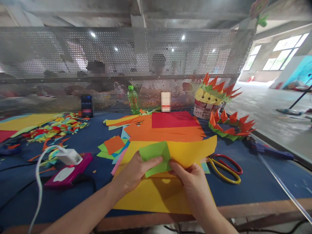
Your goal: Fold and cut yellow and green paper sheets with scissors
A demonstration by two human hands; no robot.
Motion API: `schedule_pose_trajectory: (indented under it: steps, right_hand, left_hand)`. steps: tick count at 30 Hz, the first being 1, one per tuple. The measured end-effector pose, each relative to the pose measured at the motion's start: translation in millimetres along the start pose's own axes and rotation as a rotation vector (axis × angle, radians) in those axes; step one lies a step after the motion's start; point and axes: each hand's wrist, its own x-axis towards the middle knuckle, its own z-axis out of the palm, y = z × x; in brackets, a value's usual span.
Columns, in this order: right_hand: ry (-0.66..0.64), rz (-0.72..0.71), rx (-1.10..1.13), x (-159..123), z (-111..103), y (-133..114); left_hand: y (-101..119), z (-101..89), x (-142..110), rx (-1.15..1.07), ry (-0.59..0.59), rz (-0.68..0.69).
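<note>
Left hand [136,169] pinches a green paper square [154,152], thumb on top; right hand [190,175] grips a yellow paper piece [195,149] at the square's edge. Both over yellow sheets [156,196] on the worktop [246,185]. Square looks cut, no folding visible. Scissors [237,181] lie just right. Beyond: paper crown [213,122] with orange points looks formed, second crown [208,96] behind. Green bottle [133,101] capped; fill level unclear.

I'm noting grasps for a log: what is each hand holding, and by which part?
The left hand holds the green paper at its left side, thumb on top; the right hand pinches the yellow strip near its left end.
</note>
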Motion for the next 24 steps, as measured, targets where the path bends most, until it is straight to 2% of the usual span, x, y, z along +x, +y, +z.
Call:
schedule_pose_trajectory:
  steps: [2, 5, 7, 9, 11, 13, 15, 17, 19, 21, 24]
  right_hand:
    - [-0.027, -0.006, -0.020, -2, 2, -3]
    - [-0.179, -0.017, -0.152, -7, -2, -13]
    - [-0.267, -0.030, -0.281, -10, -13, -23]
    - [-0.240, -0.093, -0.372, -11, -37, -35]
    - [-0.036, -0.371, -0.729, -7, -70, -44]
    - [0.134, -0.591, -1.201, 1, -108, -51]
    - [0.270, -0.717, -1.529, 10, -142, -55]
    - [0.262, -0.695, -1.679, 17, -165, -55]
    - [0.210, -0.671, -1.730, 22, -174, -54]
    - [0.178, -0.634, -1.760, 25, -172, -55]
    - [0.162, -0.503, -1.787, 28, -161, -62]
  left_hand:
    - [0, 1.3, 1, 0.043, 0.046, 0.016]
    - [2, 1.9, 2, 0.059, 0.110, -0.006]
    - [4, 0.8, 3, 0.052, 0.150, -0.008]
    - [5, -2.2, 4, 0.051, 0.194, 0.004]
    - [4, -6.6, 6, 0.047, 0.225, 0.013]
    - [1, -11.3, 8, 0.043, 0.230, 0.022]
    - [-1, -15.2, 9, 0.049, 0.220, 0.043]
    - [-3, -17.3, 11, 0.054, 0.217, 0.054]
    - [-4, -17.8, 12, 0.053, 0.222, 0.050]
    - [-4, -17.3, 13, 0.059, 0.233, 0.046]
    - [-4, -17.1, 15, 0.077, 0.263, 0.063]
